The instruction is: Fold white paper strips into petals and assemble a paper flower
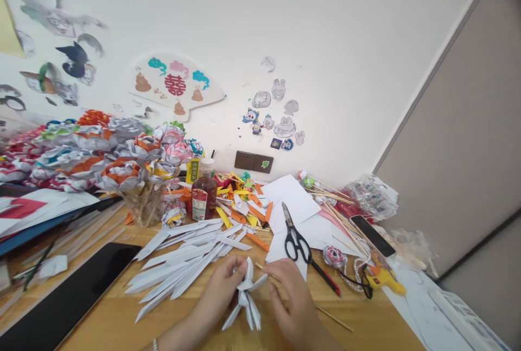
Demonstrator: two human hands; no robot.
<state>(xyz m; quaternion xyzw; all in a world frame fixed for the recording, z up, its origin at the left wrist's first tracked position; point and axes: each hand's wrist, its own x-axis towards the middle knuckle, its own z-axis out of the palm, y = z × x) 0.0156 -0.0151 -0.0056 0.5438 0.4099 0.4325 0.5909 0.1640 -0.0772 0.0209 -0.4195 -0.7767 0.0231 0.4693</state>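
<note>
A white folded-paper piece (243, 298) with several pointed strips sticking out is held near the table's front edge. My left hand (226, 286) is closed on it from the left, thumb and fingertips pinching an upper strip. From the right, my right hand (293, 299) has curled fingers at the tip of another strip and appears to grip it; the exact contact is partly hidden. A thin wooden stick (336, 319) passes beneath my right hand. Loose white folded paper strips (183, 264) lie fanned out to the left of my hands.
Black scissors (299, 242) lie on white sheets (291, 204). A yellow glue gun (385, 279), a phone (372, 235) and a paper rose (335, 256) are at right. Behind stand a jar (204, 191) and many paper flowers (122, 172). A black tablet-like slab (73, 297) lies left.
</note>
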